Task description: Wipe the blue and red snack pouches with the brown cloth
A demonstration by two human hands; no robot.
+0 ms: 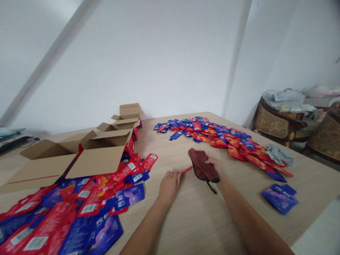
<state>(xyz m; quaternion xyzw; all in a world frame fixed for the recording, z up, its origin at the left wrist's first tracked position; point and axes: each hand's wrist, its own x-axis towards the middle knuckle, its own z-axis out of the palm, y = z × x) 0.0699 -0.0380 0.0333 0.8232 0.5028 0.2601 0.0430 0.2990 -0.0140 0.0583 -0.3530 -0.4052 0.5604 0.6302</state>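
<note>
My left hand (169,185) rests on the wooden table (202,216) with its fingers pinched on the end of a thin red packet (186,170) seen edge-on. My right hand (214,165) is closed on a dark red cloth (202,164) with a black cord, pressed against the other end of that packet. Both hands sit near the table's middle, between two heaps of packets.
A heap of red and blue packets (79,209) covers the near left, beside open cardboard boxes (87,152). Another heap (225,138) runs along the far right with a grey cloth (280,154). A small stack of blue packets (280,198) lies near the right edge. Cluttered armchairs (284,120) stand beyond.
</note>
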